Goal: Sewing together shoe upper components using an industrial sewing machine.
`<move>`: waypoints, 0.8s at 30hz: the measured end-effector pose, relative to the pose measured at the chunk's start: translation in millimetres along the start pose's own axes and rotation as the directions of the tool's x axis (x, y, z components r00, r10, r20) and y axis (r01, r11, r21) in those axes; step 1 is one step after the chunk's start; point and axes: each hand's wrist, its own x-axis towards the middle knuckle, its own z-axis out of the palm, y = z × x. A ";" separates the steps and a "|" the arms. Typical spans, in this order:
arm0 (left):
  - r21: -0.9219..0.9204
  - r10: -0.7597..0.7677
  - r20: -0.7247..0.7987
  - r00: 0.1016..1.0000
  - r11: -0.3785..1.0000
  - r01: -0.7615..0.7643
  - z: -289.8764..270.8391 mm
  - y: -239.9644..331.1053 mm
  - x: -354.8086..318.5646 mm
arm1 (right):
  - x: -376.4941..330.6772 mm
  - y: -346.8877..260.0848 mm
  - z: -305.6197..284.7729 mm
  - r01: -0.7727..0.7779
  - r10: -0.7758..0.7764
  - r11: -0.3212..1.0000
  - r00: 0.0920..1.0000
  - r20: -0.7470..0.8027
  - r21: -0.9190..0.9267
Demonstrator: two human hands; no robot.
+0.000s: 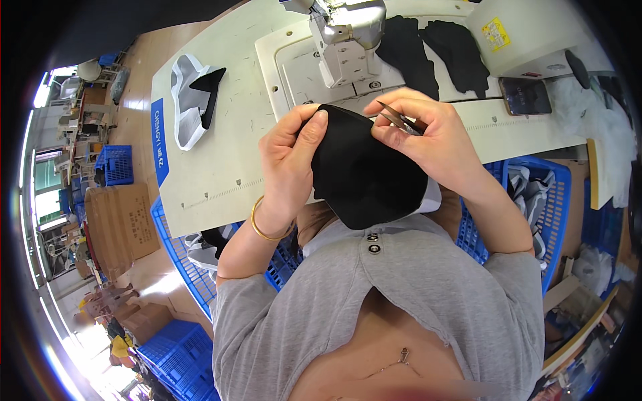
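My left hand (292, 150) pinches the upper left edge of a black fabric piece (371, 174), thumb on top. The fabric hangs over the table's front edge, in front of my body; a bit of white shows at its lower right. My right hand (428, 130) is closed around small dark thread snips (399, 120), whose blades point up and left. Its fingertips are at the fabric's upper right edge; whether they also grip the cloth I cannot tell. Just beyond both hands stands a white sewing machine (344, 50).
A grey, white and black sewn piece (194, 100) lies on the table (221, 157) at left. Black cut pieces (458, 57) lie right of the machine, near a phone (525, 97). Blue baskets (558, 220) with fabric stand under the table's front edge on both sides.
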 end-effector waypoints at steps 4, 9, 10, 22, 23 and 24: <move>0.026 0.012 -0.008 1.000 1.000 -0.012 -2.9 0.9 0.0 | 0.2 -8.9 1.7 -0.207 0.204 0.977 0.977 0.057 0.052; 0.039 0.023 0.009 1.000 0.999 -0.023 -6.5 -1.3 0.7 | -2.8 -6.6 4.4 -0.185 0.184 0.981 0.983 0.017 0.060; 0.055 0.025 0.020 0.999 0.998 -0.026 -6.9 -1.6 1.2 | -3.2 -5.8 4.4 -0.194 0.193 0.977 0.981 0.013 0.090; 0.143 0.055 0.043 0.998 0.988 -0.061 -6.0 10.5 14.2 | 4.5 -8.9 14.0 -0.104 0.148 0.920 0.985 -0.089 0.379; 0.134 0.091 0.023 0.996 0.987 -0.093 -9.7 14.5 20.0 | 7.9 -7.1 10.9 -0.136 0.140 0.910 0.990 0.019 0.391; 0.240 0.120 0.125 0.985 0.960 -0.147 -11.8 20.3 27.6 | 9.0 -3.9 6.6 -0.210 0.178 0.885 0.977 0.116 0.415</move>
